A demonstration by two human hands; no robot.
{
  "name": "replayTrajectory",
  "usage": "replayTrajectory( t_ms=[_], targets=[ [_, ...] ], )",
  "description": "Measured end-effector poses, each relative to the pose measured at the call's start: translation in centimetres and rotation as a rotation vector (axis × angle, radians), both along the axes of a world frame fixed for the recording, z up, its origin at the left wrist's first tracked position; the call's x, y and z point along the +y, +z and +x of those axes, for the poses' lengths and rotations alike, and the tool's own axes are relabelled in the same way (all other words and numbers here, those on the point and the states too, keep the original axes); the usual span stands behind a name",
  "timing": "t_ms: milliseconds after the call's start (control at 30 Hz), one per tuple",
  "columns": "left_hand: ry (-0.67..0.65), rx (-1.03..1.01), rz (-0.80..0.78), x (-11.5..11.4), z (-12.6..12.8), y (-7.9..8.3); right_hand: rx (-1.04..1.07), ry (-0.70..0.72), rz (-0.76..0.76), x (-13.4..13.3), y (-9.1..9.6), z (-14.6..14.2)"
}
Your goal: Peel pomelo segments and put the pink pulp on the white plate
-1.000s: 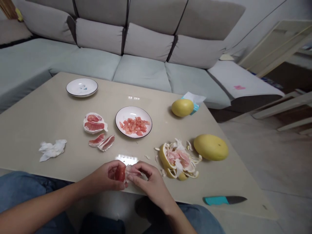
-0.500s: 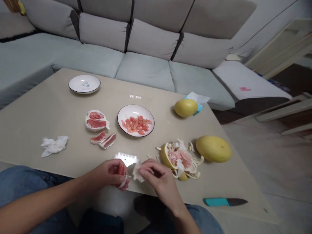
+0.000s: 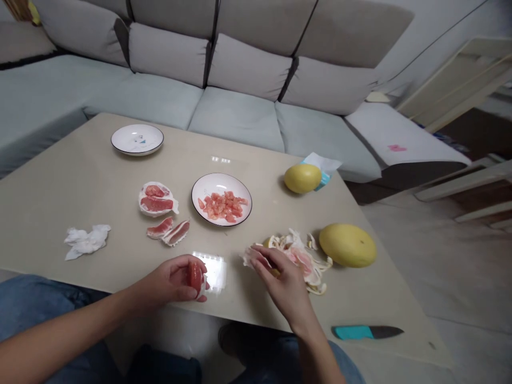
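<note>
My left hand is cupped around a red pomelo segment, with white membrane still at its lower edge. My right hand is over the pile of yellow pomelo peel and white pith, its fingers on a scrap of white membrane. The hand hides the middle of the pile. On the beige table, a white plate holds pink pomelo pieces. Further pomelo segments lie on their membrane to its left.
Two whole yellow pomelos stand beyond the peel. A teal-handled knife lies near the table's front right edge. A crumpled tissue lies at the left, and a white plate at the back. A grey sofa runs behind.
My right hand has moved right, away from my left hand, and now lies over the peel pile with the white membrane. My left hand still holds the segment, now showing more red flesh.
</note>
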State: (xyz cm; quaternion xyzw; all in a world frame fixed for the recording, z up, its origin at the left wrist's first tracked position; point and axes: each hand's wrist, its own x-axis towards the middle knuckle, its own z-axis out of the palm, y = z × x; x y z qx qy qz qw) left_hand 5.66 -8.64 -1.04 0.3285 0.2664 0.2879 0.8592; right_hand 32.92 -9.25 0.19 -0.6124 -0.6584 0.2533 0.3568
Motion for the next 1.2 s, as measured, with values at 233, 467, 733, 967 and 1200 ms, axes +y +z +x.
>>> replayTrajectory(
  t_ms=[233,467,733,967,1200],
  targets=[
    [0.166,0.145,0.207,-0.1,0.1,0.1,-0.373,-0.085,0.235,0.0,-1.4,0.2],
    [0.153,0.207,0.315,-0.5,0.4,0.1,0.114,0.185,0.067,-2.3,1.1,-4.6],
    [0.129,0.225,0.461,-1.1,0.8,0.1,0.354,0.255,0.051,-3.4,1.2,-7.0],
    [0.177,0.206,0.531,-1.3,0.8,-0.4,0.346,0.200,0.091,-3.5,1.6,-7.3],
    [0.233,0.244,0.815,-1.6,0.7,-0.5,0.340,0.201,0.116,-4.0,1.4,-7.8]
  ],
)
